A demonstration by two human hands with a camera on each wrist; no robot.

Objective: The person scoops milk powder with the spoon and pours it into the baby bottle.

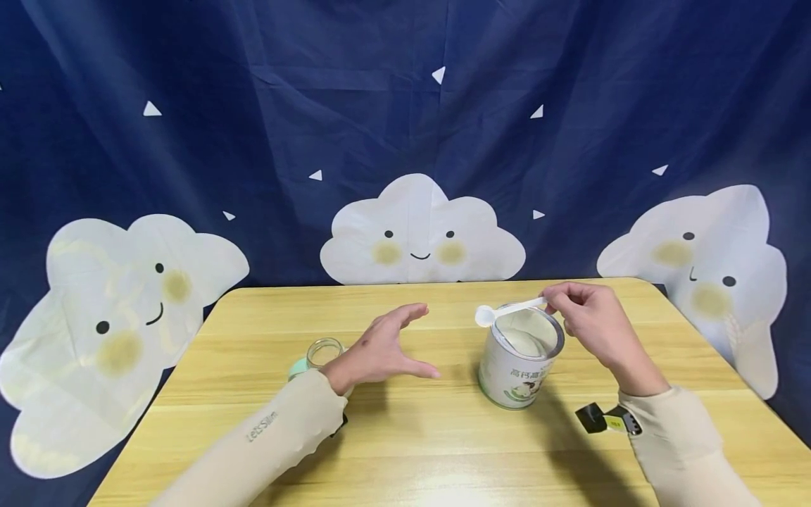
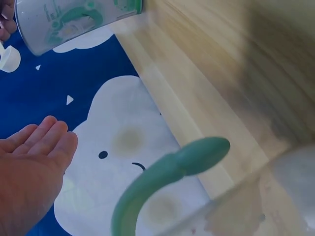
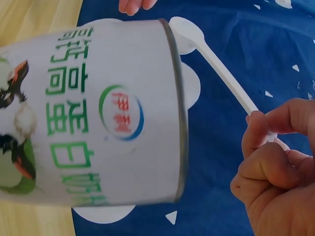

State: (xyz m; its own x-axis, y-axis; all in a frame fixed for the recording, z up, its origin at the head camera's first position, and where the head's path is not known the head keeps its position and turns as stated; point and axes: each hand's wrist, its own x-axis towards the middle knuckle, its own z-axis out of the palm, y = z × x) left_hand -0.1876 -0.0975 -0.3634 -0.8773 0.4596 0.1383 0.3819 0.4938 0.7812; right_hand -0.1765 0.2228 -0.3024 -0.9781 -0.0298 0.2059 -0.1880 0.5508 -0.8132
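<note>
the can (image 1: 507, 380) stands on the table (image 1: 405, 451), right of the middle, with powder (image 1: 524, 343) in it. the scoop (image 1: 514, 308) is above the can, its bowl end out to the left, its other end in the right hand (image 1: 595, 320). the left hand (image 1: 380, 350) is over the table, between the jar (image 1: 317, 358) at left and the can. the curtain (image 1: 355, 56) hangs behind the table.

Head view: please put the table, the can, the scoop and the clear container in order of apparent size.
1. table
2. can
3. scoop and clear container, unranked: the left sleeve partly hides the container.
</note>
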